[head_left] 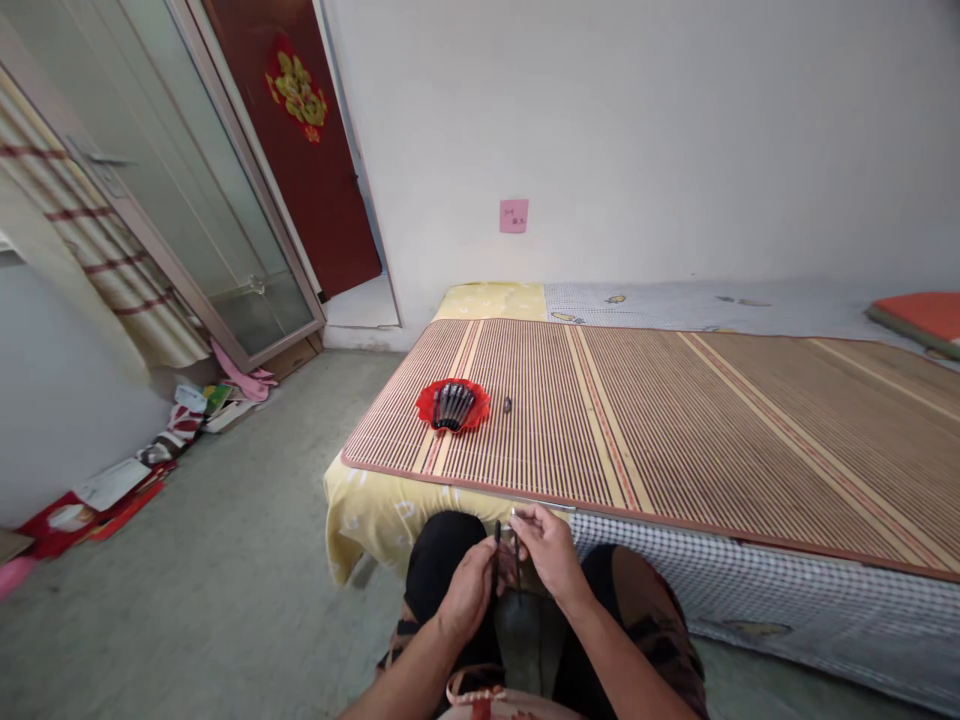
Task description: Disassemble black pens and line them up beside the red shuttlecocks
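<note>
My left hand [469, 585] is low between my knees, just off the edge of the bed, its fingers closed round a short black pen-like stick [497, 533]. Close beside it, my right hand [551, 552] pinches a thin dark pen-like stick [517, 570] with a pale, silvery upper end; its lower end points down. Both sticks are roughly upright and apart from each other. On the mat ahead sits a red scalloped dish [424, 408] holding several black pens [454, 405] with silvery parts, laid side by side. A small dark oval object [507, 405] lies right of the dish.
A striped bamboo mat [675, 430] covers the bed, over yellow and checked cloth [390, 505]. An orange cushion [919, 318] lies at the far right. Papers and bags [120, 485] line the floor by the left wall. A pink note [514, 216] is on the wall.
</note>
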`<state>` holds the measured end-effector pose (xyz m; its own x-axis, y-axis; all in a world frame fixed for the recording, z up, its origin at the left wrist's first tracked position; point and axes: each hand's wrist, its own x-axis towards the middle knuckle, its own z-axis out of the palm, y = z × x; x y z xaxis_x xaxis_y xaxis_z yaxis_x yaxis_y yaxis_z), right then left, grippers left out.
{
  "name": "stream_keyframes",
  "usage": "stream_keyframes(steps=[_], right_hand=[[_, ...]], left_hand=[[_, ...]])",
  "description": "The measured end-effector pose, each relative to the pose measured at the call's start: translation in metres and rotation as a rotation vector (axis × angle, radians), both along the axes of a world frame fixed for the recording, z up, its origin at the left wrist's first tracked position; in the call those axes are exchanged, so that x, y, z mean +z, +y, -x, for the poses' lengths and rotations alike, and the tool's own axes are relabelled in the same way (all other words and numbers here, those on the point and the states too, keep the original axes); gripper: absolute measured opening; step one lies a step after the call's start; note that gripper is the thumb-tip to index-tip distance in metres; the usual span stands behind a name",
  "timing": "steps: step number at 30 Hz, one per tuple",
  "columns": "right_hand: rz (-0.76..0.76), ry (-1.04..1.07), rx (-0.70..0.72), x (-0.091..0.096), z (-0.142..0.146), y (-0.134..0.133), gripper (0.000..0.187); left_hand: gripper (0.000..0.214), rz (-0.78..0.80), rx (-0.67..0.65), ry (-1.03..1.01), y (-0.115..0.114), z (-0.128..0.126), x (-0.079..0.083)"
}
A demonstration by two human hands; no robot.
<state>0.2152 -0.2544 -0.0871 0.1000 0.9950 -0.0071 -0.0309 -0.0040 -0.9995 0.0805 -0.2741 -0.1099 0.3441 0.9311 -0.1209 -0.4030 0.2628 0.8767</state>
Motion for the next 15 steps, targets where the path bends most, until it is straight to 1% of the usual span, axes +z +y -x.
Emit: stream_keyframes(steps=[2, 4, 6, 9, 12, 15], right_hand=[[0.001, -0.065, 0.03, -0.004, 0.003, -0.001, 0.033], [-0.034, -0.147, 0.029, -0.007, 0.005, -0.001, 0.026], [-0.068, -0.214, 0.019, -0.008, 0.007, -0.001, 0.02], [-0.076, -0.256, 0.013, -0.008, 0.009, 0.001, 0.017], [-0.069, -0.268, 0.015, -0.005, 0.005, 0.014, 0.018], [-0.055, -0.269, -0.018, 0.005, -0.007, 0.045, 0.022]], left_hand=[[0.041, -0.057, 0.019, 0.052, 0.0, 0.0, -0.008], [0.045, -0.108, 0.038, 0.118, -0.001, 0.002, -0.013], [0.048, -0.143, 0.043, 0.165, -0.002, 0.003, -0.014], [0.051, -0.147, 0.029, 0.175, -0.003, 0.003, -0.01], [0.057, -0.063, 0.031, 0.109, -0.002, 0.002, -0.007], [0.063, 0.082, 0.031, 0.017, -0.001, 0.002, -0.008]])
